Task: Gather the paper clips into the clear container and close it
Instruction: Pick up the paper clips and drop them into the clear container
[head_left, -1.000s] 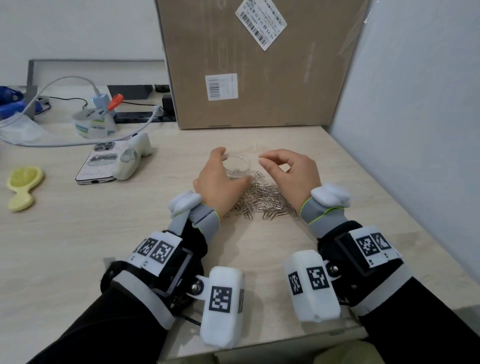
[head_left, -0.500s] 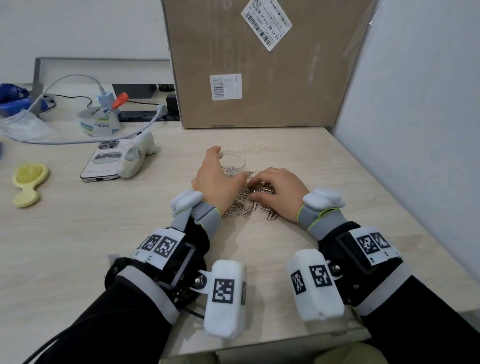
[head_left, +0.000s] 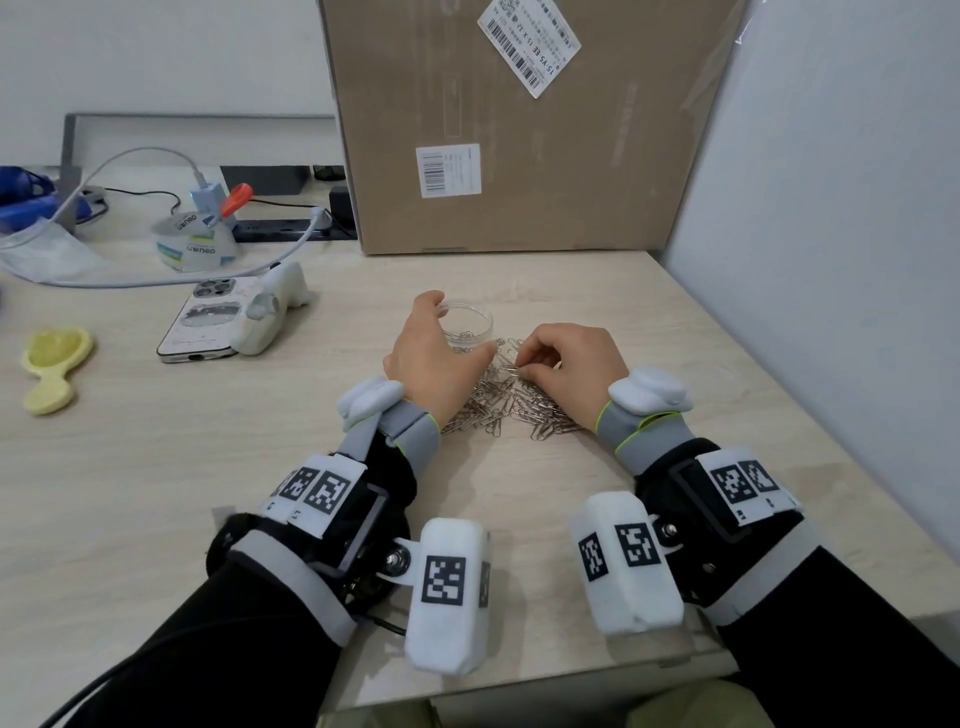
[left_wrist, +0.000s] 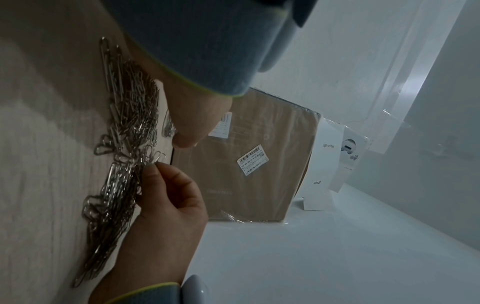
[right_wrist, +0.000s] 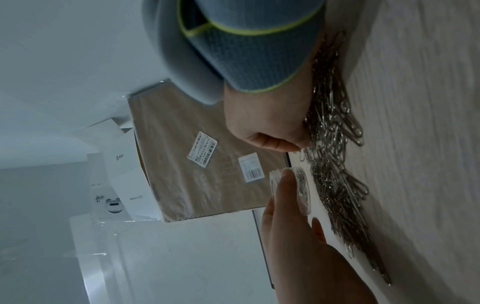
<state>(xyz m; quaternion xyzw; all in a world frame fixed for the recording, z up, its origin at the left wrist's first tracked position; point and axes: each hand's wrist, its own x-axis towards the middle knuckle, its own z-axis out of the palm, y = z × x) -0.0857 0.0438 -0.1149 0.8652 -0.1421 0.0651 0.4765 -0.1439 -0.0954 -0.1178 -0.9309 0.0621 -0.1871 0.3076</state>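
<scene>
Surface: I am working at a pale wood desk (head_left: 156, 467), cardboard box (head_left: 519, 156) standing at 12 o'clock.
Left hand (head_left: 431, 358): curling round the clear container (head_left: 467, 327), steadying it.
Right hand (head_left: 571, 364): pinching paper clips (head_left: 514, 402) at the pile's 12 o'clock edge.
Risk: tangled clips are likely dragging neighbours, dropping short of the rim, or nudging the container.

Head view bright, evenly lit, sharp; wide-angle bending at edges. Both wrist views dim, bluish, grainy, softly blurred.

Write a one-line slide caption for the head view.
Left hand steadies the clear container while the right hand pinches paper clips from the pile on the desk.
</scene>
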